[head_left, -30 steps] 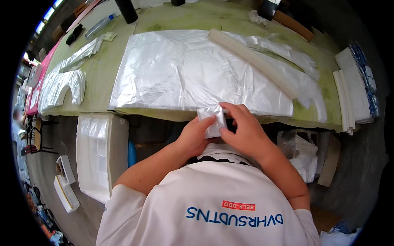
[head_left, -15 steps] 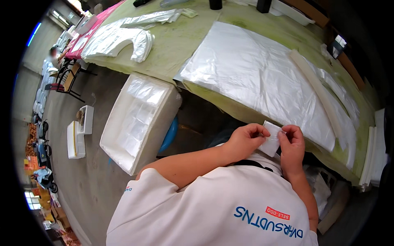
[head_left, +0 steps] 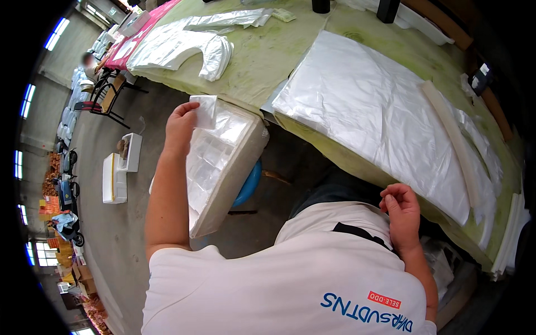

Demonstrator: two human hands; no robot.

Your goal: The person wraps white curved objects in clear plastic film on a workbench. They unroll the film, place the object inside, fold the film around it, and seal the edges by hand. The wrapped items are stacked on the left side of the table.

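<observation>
1. Upper right of the frame: a green-covered table [head_left: 265, 58] in a workshop-like hall with a concrete floor; along the left rim, parked scooters [head_left: 68, 192], stacked goods and bright windows.
2. On the table, right half of the frame: a broad layer of shiny white plastic sheeting [head_left: 368, 111], with a long pale tube [head_left: 451, 142] lying across its right part. At upper left, curved white plastic pieces [head_left: 215, 58].
3. Left of centre, beside the table edge: a white foam box [head_left: 241, 167], holding flat, clear-looking packets [head_left: 204, 167] in rows; just beside its right wall, a blue round object [head_left: 248, 187].
4. Over the upper end of that box: left hand [head_left: 180, 127], thumb and fingers pinched on one corner of a folded white packet [head_left: 206, 113]. Cannot tell whether touching the box contents.
5. Right of centre, near the table's lower edge: right hand [head_left: 401, 209], fingers curled inward, thumb close against them; cannot tell whether tips meet.
6. Farther left: two small white foam containers [head_left: 114, 181] on the floor; above, a chair [head_left: 111, 95].
</observation>
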